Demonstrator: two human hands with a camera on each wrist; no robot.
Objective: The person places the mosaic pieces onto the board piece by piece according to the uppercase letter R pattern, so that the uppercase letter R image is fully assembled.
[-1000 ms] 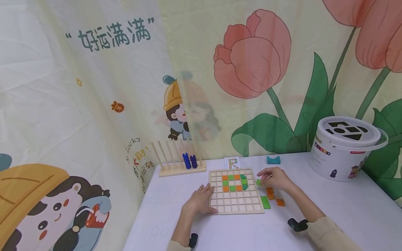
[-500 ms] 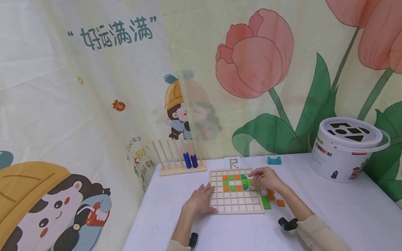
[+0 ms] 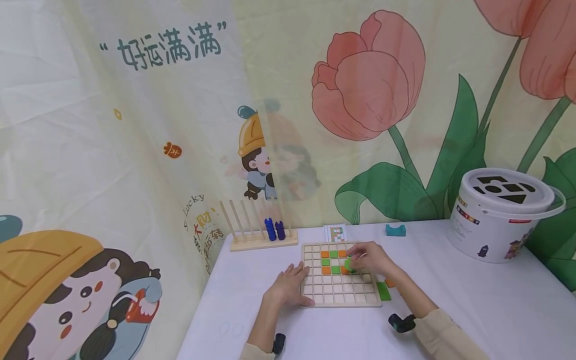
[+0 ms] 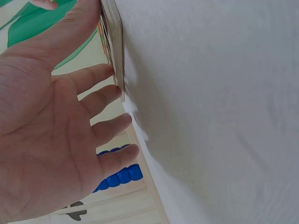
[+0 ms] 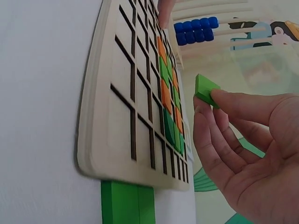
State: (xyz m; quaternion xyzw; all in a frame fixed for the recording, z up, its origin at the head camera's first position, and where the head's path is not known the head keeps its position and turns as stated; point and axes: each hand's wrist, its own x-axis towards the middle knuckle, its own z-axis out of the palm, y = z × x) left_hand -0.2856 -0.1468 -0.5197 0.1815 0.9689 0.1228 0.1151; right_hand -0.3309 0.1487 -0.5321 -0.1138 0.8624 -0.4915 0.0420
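Observation:
A wooden grid board [image 3: 342,290] lies on the white table. Orange and green tiles [image 5: 166,95] sit in its cells, forming a ring around open cells. My left hand [image 3: 288,286] rests at the board's left edge, fingers spread and straight; the left wrist view shows fingertips [image 4: 114,93] against the board's side. My right hand [image 3: 373,259] pinches a light green square tile [image 5: 205,88] between thumb and fingers, above the right side of the tile ring. In the head view this hand hides part of the ring. Green tiles [image 5: 122,200] lie against the board's right side.
Behind the board lies a pattern card [image 3: 335,233]. A peg rack [image 3: 265,242] with blue beads stands back left. A teal arch-shaped block [image 3: 396,230] and a white lidded bucket [image 3: 499,220] are back right. An orange tile [image 3: 390,283] shows beside the right forearm.
My right hand has carried the light green tile leftward from beside the board to above the ring. The left hand has stayed on the board's edge.

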